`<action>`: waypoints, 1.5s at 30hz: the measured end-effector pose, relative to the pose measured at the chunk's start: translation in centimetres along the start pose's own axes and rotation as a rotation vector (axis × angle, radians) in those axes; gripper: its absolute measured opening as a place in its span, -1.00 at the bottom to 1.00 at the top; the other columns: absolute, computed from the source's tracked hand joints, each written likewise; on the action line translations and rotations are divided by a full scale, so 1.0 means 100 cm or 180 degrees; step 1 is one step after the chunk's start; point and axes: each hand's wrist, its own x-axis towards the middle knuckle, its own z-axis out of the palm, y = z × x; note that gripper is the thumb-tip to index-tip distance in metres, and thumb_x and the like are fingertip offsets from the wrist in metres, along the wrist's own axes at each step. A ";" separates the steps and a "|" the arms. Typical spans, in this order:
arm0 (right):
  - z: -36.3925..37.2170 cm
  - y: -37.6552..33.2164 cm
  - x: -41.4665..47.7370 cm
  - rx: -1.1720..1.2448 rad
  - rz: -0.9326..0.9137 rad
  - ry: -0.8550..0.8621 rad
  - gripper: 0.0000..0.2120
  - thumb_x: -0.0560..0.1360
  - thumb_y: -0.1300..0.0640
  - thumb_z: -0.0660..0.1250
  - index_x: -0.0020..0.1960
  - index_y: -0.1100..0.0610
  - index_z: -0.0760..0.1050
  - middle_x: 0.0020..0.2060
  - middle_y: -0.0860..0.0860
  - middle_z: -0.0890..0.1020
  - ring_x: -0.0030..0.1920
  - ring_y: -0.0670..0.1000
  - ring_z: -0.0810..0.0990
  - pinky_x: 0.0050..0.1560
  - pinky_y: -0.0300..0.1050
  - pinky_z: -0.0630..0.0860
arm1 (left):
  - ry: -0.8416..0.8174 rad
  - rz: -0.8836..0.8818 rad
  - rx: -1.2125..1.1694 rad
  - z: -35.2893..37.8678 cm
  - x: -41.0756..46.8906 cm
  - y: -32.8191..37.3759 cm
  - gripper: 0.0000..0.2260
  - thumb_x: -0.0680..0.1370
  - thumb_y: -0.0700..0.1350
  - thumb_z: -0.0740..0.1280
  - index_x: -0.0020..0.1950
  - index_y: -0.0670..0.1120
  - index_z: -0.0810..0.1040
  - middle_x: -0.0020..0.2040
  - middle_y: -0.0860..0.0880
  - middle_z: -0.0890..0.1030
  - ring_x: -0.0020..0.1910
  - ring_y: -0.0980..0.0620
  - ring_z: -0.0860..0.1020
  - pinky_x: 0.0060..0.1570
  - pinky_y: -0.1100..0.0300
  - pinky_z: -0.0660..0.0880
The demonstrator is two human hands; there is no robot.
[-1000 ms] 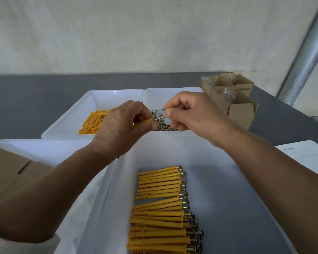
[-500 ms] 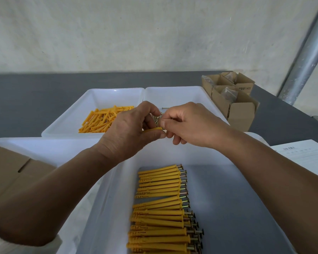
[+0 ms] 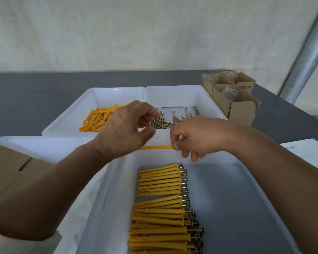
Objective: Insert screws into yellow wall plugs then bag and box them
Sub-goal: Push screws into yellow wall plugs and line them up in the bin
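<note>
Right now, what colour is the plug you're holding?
Yellow; the plug shows best in the head view.

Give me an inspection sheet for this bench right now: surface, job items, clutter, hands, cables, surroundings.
Surface: grey tabletop, carrying white trays.
Job's things: loose yellow wall plugs in far left tray; screws in far right tray; assembled plugs in rows in near tray; open cardboard boxes holding bags, far right.
Clutter: printed sheet at right; brown cardboard at left.
Hands: right hand pinches one yellow plug level above the near tray's far wall; left hand has curled, blurred fingers, grip unclear.
Cables: nothing seen.
Surroundings: pale wall; metal pole at right.
</note>
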 end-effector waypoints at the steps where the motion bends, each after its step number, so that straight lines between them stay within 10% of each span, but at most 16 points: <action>1: 0.001 0.001 0.000 0.0000 0.0058 -0.0148 -0.88 0.62 0.09 0.23 -0.07 -0.01 0.51 -0.23 -0.03 0.69 -0.32 -0.06 0.70 -0.30 -0.22 0.62 | 0.0142 -0.0144 0.0069 -0.001 0.001 -0.002 -0.77 0.44 -0.29 0.44 0.06 -0.10 0.61 -0.10 -0.04 0.58 -0.16 0.06 0.59 -0.06 0.20 0.55; 13: 0.022 -0.001 0.007 -0.0177 0.0318 -0.0881 -0.89 0.60 0.19 0.19 -0.02 0.12 0.49 -0.31 0.08 0.63 -0.38 0.05 0.58 -0.29 -0.12 0.57 | 0.0389 -0.1867 0.0881 -0.008 0.000 -0.049 -0.87 0.49 -0.11 0.37 0.02 -0.02 0.64 -0.16 0.10 0.59 -0.02 0.03 0.53 -0.04 0.20 0.39; 33: 0.030 -0.009 0.009 -0.0324 0.0414 -0.0996 -0.80 0.62 0.07 0.25 0.12 0.18 0.53 -0.18 0.16 0.68 -0.32 0.09 0.58 -0.28 -0.12 0.57 | -0.1142 -0.1976 0.1697 -0.004 0.001 -0.062 -0.51 0.64 0.25 -0.05 -0.12 0.03 0.56 0.04 -0.09 0.59 -0.02 -0.07 0.43 -0.06 0.09 0.32; 41: -0.009 0.006 0.012 -0.0588 0.0079 0.1327 -0.68 0.59 -0.07 0.20 -0.18 0.12 0.54 -0.29 0.02 0.59 -0.25 -0.01 0.53 -0.29 -0.18 0.38 | -0.1186 -0.1861 0.1739 -0.003 0.002 -0.064 -0.49 0.63 0.27 -0.09 0.18 0.09 0.59 0.24 -0.07 0.58 0.23 -0.13 0.48 -0.03 0.10 0.30; 45: 0.000 0.031 0.024 -0.0534 0.0414 0.1418 -0.60 0.65 -0.12 0.07 -0.30 0.03 0.33 -0.33 -0.04 0.44 -0.28 -0.03 0.40 -0.35 -0.13 0.23 | -0.1254 -0.1856 0.1676 -0.003 0.003 -0.064 -0.48 0.63 0.27 -0.10 0.26 0.12 0.56 0.30 -0.06 0.55 0.27 -0.13 0.46 -0.01 0.10 0.28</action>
